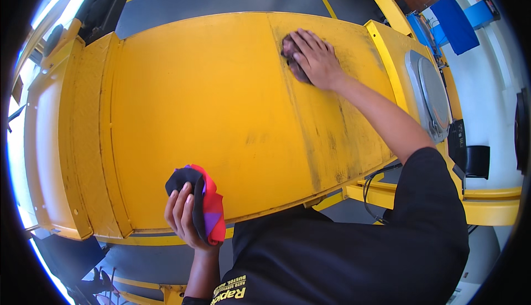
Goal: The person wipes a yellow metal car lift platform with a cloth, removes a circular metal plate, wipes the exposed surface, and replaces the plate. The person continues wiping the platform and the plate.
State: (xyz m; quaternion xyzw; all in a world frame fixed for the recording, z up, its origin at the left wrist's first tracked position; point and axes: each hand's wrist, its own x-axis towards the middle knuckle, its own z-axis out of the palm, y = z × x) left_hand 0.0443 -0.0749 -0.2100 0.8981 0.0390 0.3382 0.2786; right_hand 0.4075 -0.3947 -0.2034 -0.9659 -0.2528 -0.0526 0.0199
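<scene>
While I watch from the head view, the lines run so:
Right hand: my right hand (313, 57) lies flat, palm down, at the far side of the yellow platform (210, 111), arm stretched out across it
Dark cloth: a dark cloth (291, 56) sits under that palm, pressed to the metal; only its left edge shows past the fingers
Left hand: my left hand (185, 216) hangs at the near edge of the platform, fingers curled round a bundled rag (207, 202)
Rag: black, red and purple, bunched up, held off the surface just at the near rim
Spacing: the two cloths are well apart, one far and right, one near and left
Surface: grimy dark streaks (326, 144) run down the panel below my right hand; the left stretch looks cleaner
Right of platform: a grey round plate (434, 94) sits beside the yellow frame
</scene>
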